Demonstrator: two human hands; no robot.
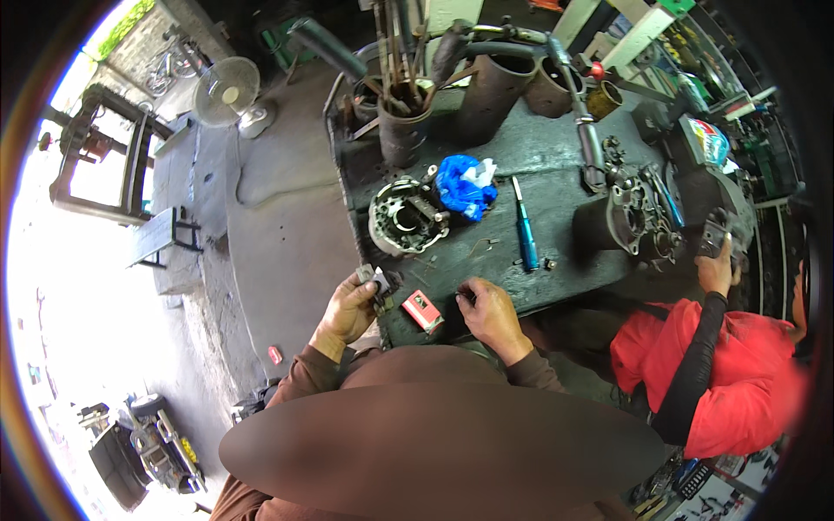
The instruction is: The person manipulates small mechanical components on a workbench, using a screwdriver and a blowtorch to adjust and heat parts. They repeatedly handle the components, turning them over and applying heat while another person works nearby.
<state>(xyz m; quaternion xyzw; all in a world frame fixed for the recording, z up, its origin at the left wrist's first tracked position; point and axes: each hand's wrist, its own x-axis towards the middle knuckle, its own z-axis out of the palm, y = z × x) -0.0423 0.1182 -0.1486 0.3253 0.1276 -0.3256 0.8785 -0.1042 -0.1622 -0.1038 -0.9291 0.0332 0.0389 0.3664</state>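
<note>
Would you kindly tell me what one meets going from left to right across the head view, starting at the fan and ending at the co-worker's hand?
Fan, left hand, red box, right hand, metal assembly, co-worker's hand.

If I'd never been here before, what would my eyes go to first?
Probably the crumpled bright-blue plastic on the dark, worn workbench, beside a round grey metal casing. Next, perhaps the small red box near the front edge, between the person's left hand and right hand. At the far right, a co-worker's bright red shirt stands out too.
</note>
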